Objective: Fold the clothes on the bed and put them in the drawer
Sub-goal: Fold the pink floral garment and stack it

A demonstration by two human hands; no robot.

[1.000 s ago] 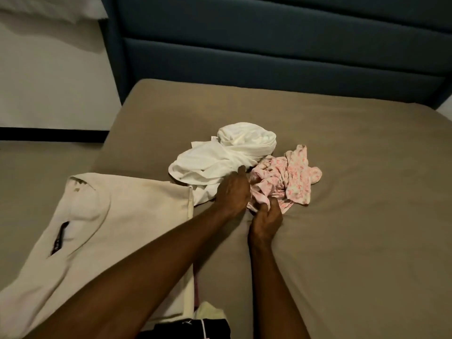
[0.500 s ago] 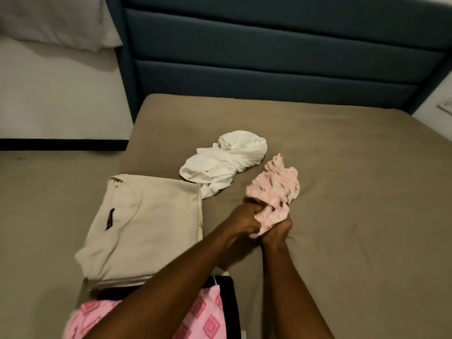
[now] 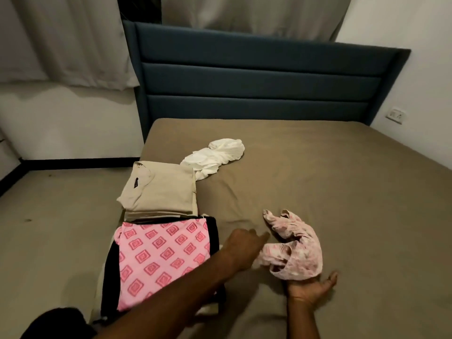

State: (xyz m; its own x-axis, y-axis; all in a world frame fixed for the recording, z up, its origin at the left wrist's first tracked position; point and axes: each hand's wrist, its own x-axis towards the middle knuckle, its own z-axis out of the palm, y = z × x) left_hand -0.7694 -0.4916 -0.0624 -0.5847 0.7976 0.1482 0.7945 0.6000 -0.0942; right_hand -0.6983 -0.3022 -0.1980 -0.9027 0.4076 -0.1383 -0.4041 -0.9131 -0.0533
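2 hands work over the bed (image 3: 318, 167). The right hand (image 3: 309, 288) lies palm up, fingers spread wide, with the floral garment (image 3: 298, 250) draped on it. The left hand (image 3: 241, 249), loosely open, touches the garment's left edge. Left of it lies a folded pink piece (image 3: 161, 258); beyond, a beige shirt (image 3: 161, 189), then a crumpled white cloth (image 3: 217, 155).

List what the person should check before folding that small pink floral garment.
1. Floral garment within reach: ok, it lies between both hands.
2. Garment spread flat: not ok, still crumpled.
3. Right hand has a grip: cannot tell, palm up under the hem.
4. Left hand free: ok, holds nothing.
5. Bare sheet on the bed for folding: ok.
6. White garment folded: not ok.
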